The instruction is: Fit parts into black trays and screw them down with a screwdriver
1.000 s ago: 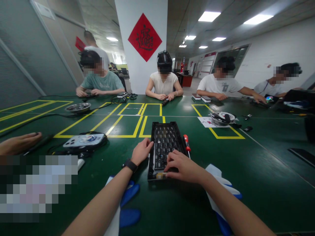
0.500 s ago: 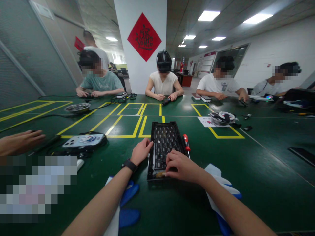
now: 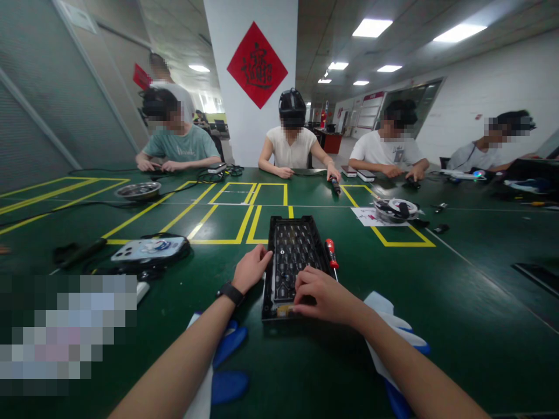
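A black keyboard frame (image 3: 292, 250) lies lengthwise in front of me on the green table (image 3: 458, 302). My left hand (image 3: 251, 269) rests against its left edge, fingers curled on the rim. My right hand (image 3: 325, 297) lies over the near end of the frame, fingers bent down onto a small part I cannot make out. A red-handled screwdriver (image 3: 331, 252) sits beside the frame's right edge. Blue-and-white gloves (image 3: 227, 355) lie under my forearms.
A phone on a black stand (image 3: 148, 249) sits to the left, a metal bowl (image 3: 138, 190) farther back. A white-and-black device on paper (image 3: 395, 209) lies at the right. Several people sit along the far side of the table. Yellow tape lines mark the table.
The hand at the far left edge has withdrawn from view. The person opposite has moved a hand and a dark tool to the right. My hands have barely moved.
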A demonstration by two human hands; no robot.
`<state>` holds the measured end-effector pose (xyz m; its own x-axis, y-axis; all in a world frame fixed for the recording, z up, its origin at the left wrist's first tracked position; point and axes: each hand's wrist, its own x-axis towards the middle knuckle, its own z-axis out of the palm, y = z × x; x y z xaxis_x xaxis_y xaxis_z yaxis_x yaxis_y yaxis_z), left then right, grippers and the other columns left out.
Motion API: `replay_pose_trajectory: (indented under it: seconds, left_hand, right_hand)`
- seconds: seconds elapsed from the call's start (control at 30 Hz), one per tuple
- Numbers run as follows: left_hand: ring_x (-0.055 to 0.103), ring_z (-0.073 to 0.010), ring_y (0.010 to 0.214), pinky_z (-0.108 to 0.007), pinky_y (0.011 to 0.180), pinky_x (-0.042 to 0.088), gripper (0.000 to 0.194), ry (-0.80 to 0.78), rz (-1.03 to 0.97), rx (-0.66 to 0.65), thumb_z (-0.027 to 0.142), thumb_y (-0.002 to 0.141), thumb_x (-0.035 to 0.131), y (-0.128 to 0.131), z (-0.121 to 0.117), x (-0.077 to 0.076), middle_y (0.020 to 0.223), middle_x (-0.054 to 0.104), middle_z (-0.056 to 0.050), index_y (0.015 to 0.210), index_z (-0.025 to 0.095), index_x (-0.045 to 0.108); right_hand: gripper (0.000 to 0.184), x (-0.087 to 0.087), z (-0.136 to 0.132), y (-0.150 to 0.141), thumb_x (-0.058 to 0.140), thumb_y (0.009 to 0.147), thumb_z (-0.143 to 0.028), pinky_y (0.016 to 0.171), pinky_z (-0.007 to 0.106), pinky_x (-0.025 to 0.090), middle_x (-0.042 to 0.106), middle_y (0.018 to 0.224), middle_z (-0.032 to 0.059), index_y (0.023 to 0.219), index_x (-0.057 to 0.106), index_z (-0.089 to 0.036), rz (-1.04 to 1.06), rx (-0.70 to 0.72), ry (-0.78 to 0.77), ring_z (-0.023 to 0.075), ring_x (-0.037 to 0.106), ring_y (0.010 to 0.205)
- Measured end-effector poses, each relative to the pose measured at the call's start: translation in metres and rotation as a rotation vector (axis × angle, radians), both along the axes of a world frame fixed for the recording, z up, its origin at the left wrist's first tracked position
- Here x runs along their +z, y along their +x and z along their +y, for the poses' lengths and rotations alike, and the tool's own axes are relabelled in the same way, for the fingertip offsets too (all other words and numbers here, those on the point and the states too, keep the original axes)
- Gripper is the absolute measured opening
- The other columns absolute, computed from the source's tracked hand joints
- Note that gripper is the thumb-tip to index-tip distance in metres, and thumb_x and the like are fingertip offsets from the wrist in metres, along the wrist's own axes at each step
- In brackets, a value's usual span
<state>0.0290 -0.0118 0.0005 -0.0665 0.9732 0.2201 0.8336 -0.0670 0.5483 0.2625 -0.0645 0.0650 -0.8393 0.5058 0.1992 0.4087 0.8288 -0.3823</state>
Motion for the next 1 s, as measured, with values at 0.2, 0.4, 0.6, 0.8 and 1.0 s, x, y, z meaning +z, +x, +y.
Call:
replay_pose_trajectory:
  seconds: [0.2, 0.4, 0.6, 0.8, 1.0]
  left_hand:
    - [0.052, -0.0143, 0.062, -0.023, 0.058, 0.034, 0.033, -0.004, -0.002, 0.003, 0.050, 0.085, 0.034, 0.0007, -0.0006, 0.0012, 0.068, 0.058, -0.001, 0.074, 0.021, 0.047]
    - [0.053, -0.0146, 0.064, -0.023, 0.058, 0.034, 0.032, -0.029, 0.015, 0.019, 0.048, 0.085, 0.034, 0.0030, -0.0029, 0.0056, 0.070, 0.059, -0.001, 0.075, 0.021, 0.048]
    - [0.053, -0.0147, 0.064, -0.023, 0.059, 0.034, 0.033, -0.035, 0.017, 0.028, 0.048, 0.085, 0.034, 0.0028, -0.0031, 0.0058, 0.071, 0.059, -0.002, 0.075, 0.020, 0.048]
    - [0.053, -0.0143, 0.063, -0.023, 0.059, 0.035, 0.033, -0.006, 0.006, 0.009, 0.049, 0.085, 0.034, 0.0013, -0.0017, 0.0024, 0.069, 0.059, -0.001, 0.075, 0.020, 0.047]
    - [0.053, -0.0143, 0.063, -0.023, 0.059, 0.035, 0.032, 0.002, 0.002, 0.001, 0.048, 0.085, 0.034, 0.0007, -0.0016, 0.0023, 0.069, 0.058, -0.001, 0.075, 0.021, 0.048]
  right_hand:
    - [0.018, -0.0006, 0.0003, 0.0008, 0.058, 0.079, -0.034, 0.080, 0.031, 0.037, 0.056, 0.088, 0.0039, 0.080, 0.067, -0.018, -0.014, 0.016, 0.002, 0.0154, 0.045, 0.087]
    - [0.018, -0.0028, 0.0018, -0.0003, 0.056, 0.080, -0.032, 0.080, 0.030, 0.036, 0.056, 0.086, 0.0036, 0.081, 0.068, -0.018, -0.009, 0.023, 0.021, 0.0149, 0.045, 0.085]
    - [0.018, -0.0007, 0.0004, 0.0004, 0.056, 0.080, -0.032, 0.078, 0.030, 0.037, 0.056, 0.087, 0.0040, 0.080, 0.067, -0.018, 0.001, 0.014, 0.001, 0.0149, 0.045, 0.084]
    - [0.018, -0.0001, 0.0003, 0.0003, 0.059, 0.078, -0.035, 0.078, 0.029, 0.038, 0.056, 0.087, 0.0035, 0.080, 0.066, -0.018, 0.009, 0.013, -0.004, 0.0149, 0.045, 0.086]
    - [0.017, -0.0021, 0.0020, -0.0003, 0.057, 0.079, -0.032, 0.081, 0.031, 0.037, 0.057, 0.087, 0.0038, 0.079, 0.068, -0.019, 0.006, 0.021, 0.018, 0.0154, 0.045, 0.088]
